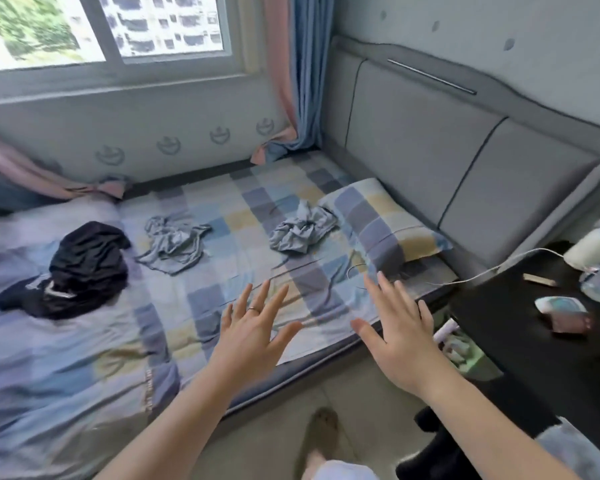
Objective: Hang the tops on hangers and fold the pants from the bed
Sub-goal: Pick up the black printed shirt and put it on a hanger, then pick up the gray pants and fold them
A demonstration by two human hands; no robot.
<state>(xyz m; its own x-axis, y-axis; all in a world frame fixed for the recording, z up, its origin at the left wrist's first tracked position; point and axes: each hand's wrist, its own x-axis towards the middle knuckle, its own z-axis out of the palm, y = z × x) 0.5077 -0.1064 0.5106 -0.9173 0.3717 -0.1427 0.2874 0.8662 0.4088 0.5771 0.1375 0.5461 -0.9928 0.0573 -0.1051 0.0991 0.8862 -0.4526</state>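
1. Bed sheet (257,209): checks of blue, slate, pale yellow and white.
2. Pillow (385,220), at the sheet's head edge: the same check.
3. Black garment (84,265), with white marks, lies on the lilac-and-blue quilt (49,358).
4. Left grey-blue garment (174,242) and right grey-blue garment (302,230): plain.
5. Headboard (413,143): grey.
6. Curtain (298,81): pink and blue.

Checked pillow (385,223) against the headboard (430,143) — white cable (530,251) over black table (499,323).

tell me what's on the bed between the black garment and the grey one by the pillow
In the head view, a second crumpled grey garment lies between the black garment and the grey one by the pillow, touching neither.
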